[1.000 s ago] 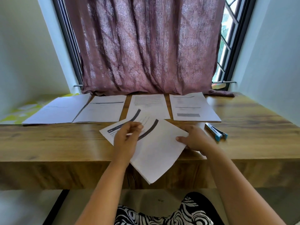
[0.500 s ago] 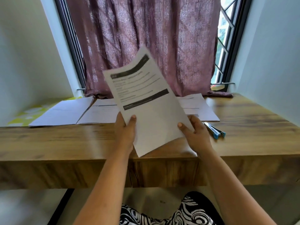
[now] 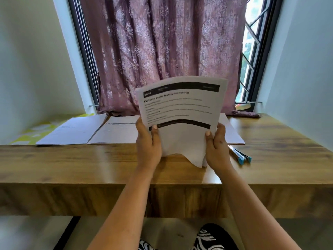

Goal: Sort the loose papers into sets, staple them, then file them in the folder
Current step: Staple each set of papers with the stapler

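Soft daylight, fairly bright, from the window at back; most of it filtered thru the curtain, w/ an overexposed strip at the right gap. Pale glare streaks on the counter top. Faint shadow under the held sheets. Wide-angle bowing at edges: frame & walls lean. Print on sheets slightly smeared; bottom corners soft.

Mauve curtain, wooden desk, window grille
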`<move>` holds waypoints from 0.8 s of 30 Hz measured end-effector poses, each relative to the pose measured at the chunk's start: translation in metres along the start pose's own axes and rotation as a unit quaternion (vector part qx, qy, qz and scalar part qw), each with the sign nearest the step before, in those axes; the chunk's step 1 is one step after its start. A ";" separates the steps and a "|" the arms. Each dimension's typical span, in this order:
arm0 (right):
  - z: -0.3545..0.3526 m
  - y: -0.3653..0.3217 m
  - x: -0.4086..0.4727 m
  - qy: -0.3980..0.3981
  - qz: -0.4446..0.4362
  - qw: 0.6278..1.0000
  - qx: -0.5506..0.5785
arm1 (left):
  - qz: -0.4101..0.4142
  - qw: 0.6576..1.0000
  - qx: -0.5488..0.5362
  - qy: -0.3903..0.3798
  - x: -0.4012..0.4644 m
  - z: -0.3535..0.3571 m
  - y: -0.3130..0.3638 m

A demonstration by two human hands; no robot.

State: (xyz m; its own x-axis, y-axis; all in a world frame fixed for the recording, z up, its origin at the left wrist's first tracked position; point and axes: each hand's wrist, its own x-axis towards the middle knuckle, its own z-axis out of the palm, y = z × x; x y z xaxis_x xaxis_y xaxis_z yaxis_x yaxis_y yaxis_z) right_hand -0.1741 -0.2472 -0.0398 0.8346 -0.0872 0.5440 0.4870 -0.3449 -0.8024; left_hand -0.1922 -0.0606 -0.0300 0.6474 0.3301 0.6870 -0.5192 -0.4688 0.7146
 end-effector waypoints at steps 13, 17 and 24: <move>0.010 0.017 -0.019 -0.046 0.096 0.993 0.044 | -0.101 0.992 -0.019 -0.074 -0.036 0.001 -0.021; 0.006 0.011 -0.022 -0.011 0.092 0.994 0.050 | -0.115 0.990 -0.029 -0.082 -0.047 0.000 -0.016; -0.001 0.024 -0.023 -0.047 0.172 0.982 0.055 | -0.215 0.966 -0.017 -0.140 -0.042 -0.007 -0.033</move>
State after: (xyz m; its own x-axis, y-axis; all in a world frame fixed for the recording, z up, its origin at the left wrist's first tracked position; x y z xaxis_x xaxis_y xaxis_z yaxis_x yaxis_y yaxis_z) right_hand -0.1821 -0.2540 -0.0713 0.9724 -0.0929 0.2141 0.1915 -0.2073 -0.9594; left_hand -0.2061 -0.0528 -0.0812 0.9304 0.2512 0.2669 -0.1839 -0.3100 0.9328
